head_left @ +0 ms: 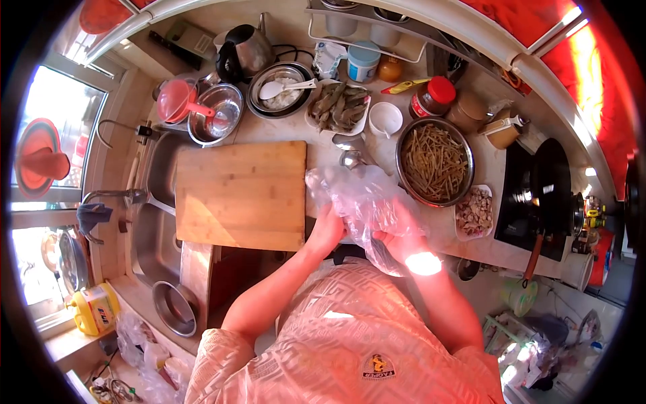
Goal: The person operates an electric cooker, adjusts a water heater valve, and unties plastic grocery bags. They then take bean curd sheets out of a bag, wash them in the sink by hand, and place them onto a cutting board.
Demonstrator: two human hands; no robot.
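A clear, crumpled plastic bag (350, 192) is held in front of my chest, over the counter's front edge. My left hand (328, 227) grips its lower left side, with the fingers partly behind the plastic. My right hand (402, 236) is at the bag's right side, partly inside or behind the plastic, its thumb against it. Just left of the bag lies a wooden cutting board (242, 195). Behind the bag stands a shiny metal object (351, 157). A metal bowl of brown strips (436, 161) is right of the bag.
A tray of chopped pieces (474, 212) lies near a black wok (553, 178). At the back are a plate of shrimp-like food (338, 108), a white cup (385, 119), a red-lidded jar (436, 96) and a kettle (245, 52). A double sink (156, 236) is at left.
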